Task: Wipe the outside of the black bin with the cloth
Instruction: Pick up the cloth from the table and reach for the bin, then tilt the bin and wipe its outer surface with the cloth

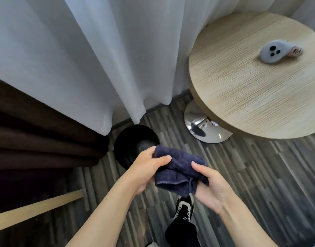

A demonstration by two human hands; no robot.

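Dark blue, the folded cloth point(180, 171) is gripped by both the left hand point(147, 171) and right hand point(209, 187) above the floor, just before the black bin point(133, 145) standing by the curtains.

A round black bin point(133, 139) is seen upright on the floor, open-topped; a crumpled dark blue cloth point(180, 168) is held at its four o'clock.

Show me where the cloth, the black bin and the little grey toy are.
cloth point(180, 168), head view, middle of the dark blue fabric.
black bin point(130, 145), head view, dark inside near the rim.
grey toy point(272, 52), head view, its pale body on the round table.
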